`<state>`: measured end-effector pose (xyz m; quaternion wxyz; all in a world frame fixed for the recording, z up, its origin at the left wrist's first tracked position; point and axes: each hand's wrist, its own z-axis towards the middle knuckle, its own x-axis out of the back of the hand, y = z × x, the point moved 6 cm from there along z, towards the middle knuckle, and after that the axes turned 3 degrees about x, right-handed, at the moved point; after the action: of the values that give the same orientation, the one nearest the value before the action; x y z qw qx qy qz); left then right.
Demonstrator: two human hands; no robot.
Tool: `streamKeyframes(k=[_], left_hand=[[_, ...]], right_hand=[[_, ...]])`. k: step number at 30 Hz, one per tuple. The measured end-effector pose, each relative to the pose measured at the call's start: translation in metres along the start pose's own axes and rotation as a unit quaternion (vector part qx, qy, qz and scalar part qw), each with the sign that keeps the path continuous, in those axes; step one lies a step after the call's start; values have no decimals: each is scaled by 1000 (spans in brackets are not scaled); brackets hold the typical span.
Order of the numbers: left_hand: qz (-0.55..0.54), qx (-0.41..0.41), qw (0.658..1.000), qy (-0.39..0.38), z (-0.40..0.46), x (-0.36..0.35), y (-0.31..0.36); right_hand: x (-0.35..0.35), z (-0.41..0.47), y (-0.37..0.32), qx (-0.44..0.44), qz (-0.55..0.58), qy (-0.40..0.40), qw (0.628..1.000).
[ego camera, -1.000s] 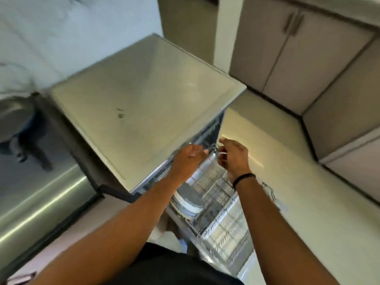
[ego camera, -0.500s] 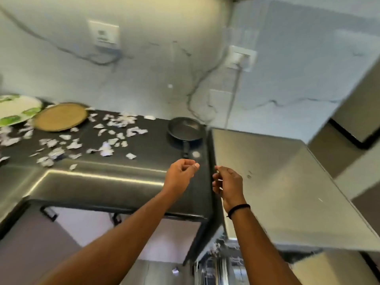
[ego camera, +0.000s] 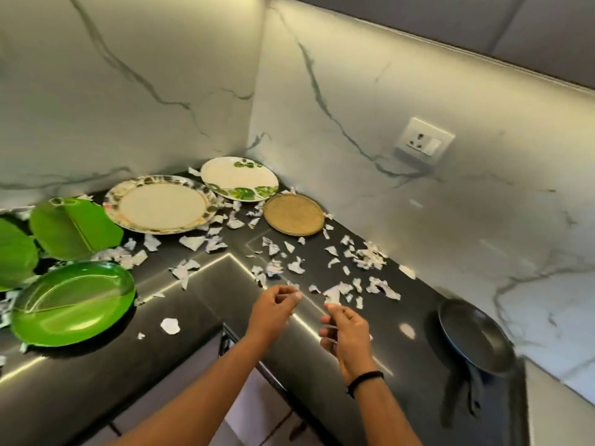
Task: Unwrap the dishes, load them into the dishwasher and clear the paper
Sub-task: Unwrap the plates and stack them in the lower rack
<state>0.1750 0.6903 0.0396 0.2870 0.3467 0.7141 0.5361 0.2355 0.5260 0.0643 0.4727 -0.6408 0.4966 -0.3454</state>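
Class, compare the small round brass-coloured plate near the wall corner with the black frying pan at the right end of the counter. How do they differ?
The small round brass-coloured plate is golden with a low rim; the black frying pan is dark and deeper. The pan has a handle reaching toward the counter's front edge; the plate has none. Torn paper scraps lie close around the plate, fewer near the pan. Both are round, empty and rest flat on the dark counter.

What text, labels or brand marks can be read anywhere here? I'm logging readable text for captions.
None can be read.
Paper scraps: grey marks that may be print, too small and blurred.
Wall socket: no readable marking.
Plates and black pan: only patterns, no words.
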Motion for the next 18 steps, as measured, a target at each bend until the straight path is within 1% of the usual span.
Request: streamKeyframes(k=[5, 11, 18], left_hand=[[-27, 32, 998, 38, 19, 21, -11], [-18, 53, 994, 96, 53, 38, -8], [-4, 46, 994, 96, 104, 30, 13]], right_hand=[[-31, 35, 13, -31, -30, -40, 998], [-42, 93, -6, -24, -4, -58, 998], [-43, 148, -35, -19, 12, -55, 998]])
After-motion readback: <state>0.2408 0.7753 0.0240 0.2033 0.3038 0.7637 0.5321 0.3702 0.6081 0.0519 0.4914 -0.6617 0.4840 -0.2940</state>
